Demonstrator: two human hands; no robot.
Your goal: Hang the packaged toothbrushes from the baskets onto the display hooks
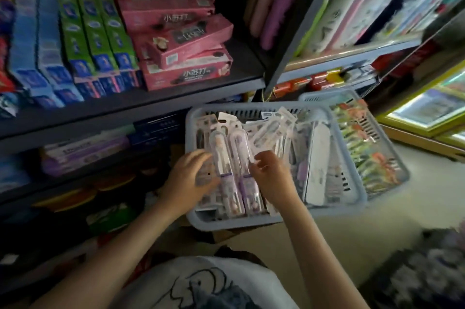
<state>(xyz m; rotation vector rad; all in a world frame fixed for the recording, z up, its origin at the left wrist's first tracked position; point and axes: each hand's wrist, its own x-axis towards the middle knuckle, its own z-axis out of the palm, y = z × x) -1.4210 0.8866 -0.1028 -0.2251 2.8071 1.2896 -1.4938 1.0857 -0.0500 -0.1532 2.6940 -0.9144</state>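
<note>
A grey-blue plastic basket (352, 170) sits low in front of me, full of packaged toothbrushes in white and purple cards. Two purple toothbrush packs (232, 165) lie side by side on top of the pile. My left hand (191, 178) holds their left edge, fingers curled round it. My right hand (271, 175) grips their right edge from the other side. A second basket (314, 97) behind and to the right holds green and orange toothbrush packs (364, 147). No display hooks are in view.
Dark shelves (125, 105) on the left carry blue, green and pink toothpaste boxes (186, 39). A light shelf unit (302, 32) stands at the upper right with boxed goods. A yellow-framed case (422, 112) sits at the right above pale floor (352, 245).
</note>
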